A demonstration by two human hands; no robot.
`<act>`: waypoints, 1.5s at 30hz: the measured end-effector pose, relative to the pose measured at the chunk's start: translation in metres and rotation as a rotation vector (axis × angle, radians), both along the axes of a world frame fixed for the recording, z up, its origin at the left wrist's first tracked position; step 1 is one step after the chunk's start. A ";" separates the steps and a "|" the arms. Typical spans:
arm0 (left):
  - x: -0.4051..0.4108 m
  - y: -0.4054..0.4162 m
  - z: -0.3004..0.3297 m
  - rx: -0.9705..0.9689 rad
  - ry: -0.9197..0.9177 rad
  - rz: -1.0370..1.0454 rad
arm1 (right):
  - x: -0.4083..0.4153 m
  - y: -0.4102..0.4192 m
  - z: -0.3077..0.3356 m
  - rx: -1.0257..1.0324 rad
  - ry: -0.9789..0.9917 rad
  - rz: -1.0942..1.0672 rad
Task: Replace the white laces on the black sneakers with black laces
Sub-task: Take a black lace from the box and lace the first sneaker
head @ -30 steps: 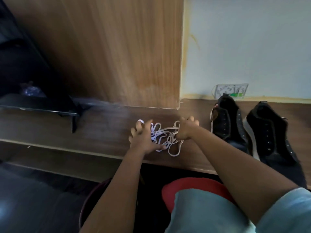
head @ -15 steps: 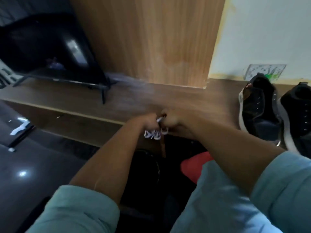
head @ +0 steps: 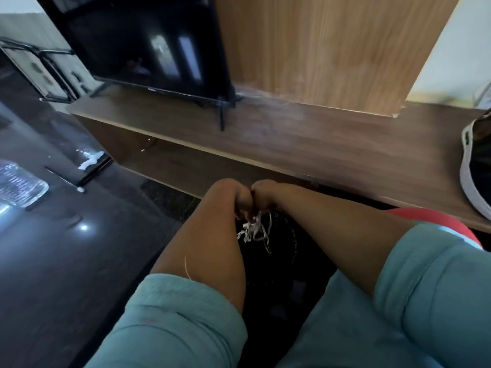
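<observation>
You had both hands pressed together below the front edge of the surface [head: 345, 155], your left hand [head: 231, 197] and right hand [head: 265, 193] each curled closed around the bundle of white laces [head: 253, 231]. A few loops and a loose end hung free beneath your fingers, over a dark, round-looking thing between your knees — I could not tell what it was. Only one black sneaker [head: 478, 166] showed, at the far right edge of the surface, well apart from your hands; no white lace was visible on what showed of it. No black laces were visible anywhere.

The risks from here looked small but real. The dangling loops could snag or knot if you pulled the bundle apart carelessly — that would come from gripping only the top of the tangle. A trailing end could slip and drop onto the floor [head: 79, 261], which was already littered with scraps. And with the sneaker so close to the frame edge, you could lose sight of it when turning back.
</observation>
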State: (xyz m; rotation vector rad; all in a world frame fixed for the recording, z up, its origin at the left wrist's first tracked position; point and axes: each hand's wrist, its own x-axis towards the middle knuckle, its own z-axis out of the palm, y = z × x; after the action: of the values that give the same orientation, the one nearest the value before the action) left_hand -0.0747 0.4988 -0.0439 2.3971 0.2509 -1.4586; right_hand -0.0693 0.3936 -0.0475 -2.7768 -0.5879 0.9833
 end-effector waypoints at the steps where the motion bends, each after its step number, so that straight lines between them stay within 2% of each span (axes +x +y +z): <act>1: -0.001 -0.002 0.003 0.016 0.027 -0.016 | 0.002 -0.003 -0.001 0.026 -0.009 -0.020; 3: -0.002 -0.009 0.007 0.040 0.014 -0.040 | 0.004 -0.013 -0.001 0.068 -0.033 -0.081; 6: -0.003 -0.029 0.022 0.025 -0.158 -0.073 | 0.002 -0.032 0.011 0.119 -0.112 -0.157; 11: -0.002 -0.075 0.061 -0.068 -0.669 -0.155 | -0.015 -0.082 0.052 0.312 -0.291 -0.378; 17: -0.016 -0.198 0.094 -0.255 -1.066 -0.072 | -0.052 -0.197 0.108 0.456 -0.617 -0.635; 20: -0.033 -0.290 0.099 -0.414 -1.088 -0.060 | -0.079 -0.278 0.113 0.435 -0.704 -0.811; 24: -0.068 -0.399 0.098 -0.507 -1.106 -0.207 | -0.121 -0.383 0.109 0.355 -0.722 -1.011; 30: -0.098 -0.522 0.095 -0.588 -1.125 -0.486 | -0.158 -0.509 0.111 0.269 -0.737 -1.163; 35: -0.090 -0.585 0.083 -0.624 -1.094 -0.538 | -0.165 -0.584 0.095 0.233 -0.682 -1.238; 40: -0.072 -0.629 0.072 -0.597 -1.156 -0.567 | -0.150 -0.667 0.081 0.049 -0.704 -1.345; 45: -0.045 -0.653 0.064 -0.627 -1.178 -0.575 | -0.119 -0.728 0.072 -0.059 -0.694 -1.340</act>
State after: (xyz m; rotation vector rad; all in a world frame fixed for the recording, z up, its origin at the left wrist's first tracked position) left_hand -0.1192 -0.1546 0.0201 2.3655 -1.0440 0.0067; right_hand -0.1879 -0.3346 0.0242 -2.5535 1.1569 -0.2545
